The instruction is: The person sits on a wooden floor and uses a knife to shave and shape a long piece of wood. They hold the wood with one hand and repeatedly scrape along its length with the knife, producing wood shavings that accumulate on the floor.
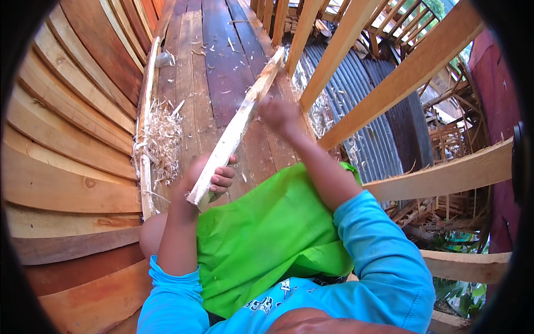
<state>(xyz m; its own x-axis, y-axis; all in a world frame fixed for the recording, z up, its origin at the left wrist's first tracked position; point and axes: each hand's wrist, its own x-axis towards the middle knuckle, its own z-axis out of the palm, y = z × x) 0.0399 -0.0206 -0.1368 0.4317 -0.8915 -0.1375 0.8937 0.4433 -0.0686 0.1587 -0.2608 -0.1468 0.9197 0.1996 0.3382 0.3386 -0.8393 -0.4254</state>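
Observation:
A long pale wooden stick [231,136] slants from my lap toward the far right, its near end whittled white and its far end rougher and browner. My left hand [222,179] is closed around the near end from below, fingertips showing on the right side. Against the stick's right side, past its middle, my right hand [278,116] looks like a closed fist, smeared by motion. A faint whitish blur lies on the stick beside that fist; what the hand grips cannot be made out. Green cloth [272,222] covers my lap under both forearms.
Curled wood shavings [161,136] heap by a pale strip [146,122] along the plank wall [72,150] at left. More chips lie scattered over the floorboards [222,61]. Slanting wooden posts [339,39] stand on the right, with corrugated metal sheets [361,100] beyond them.

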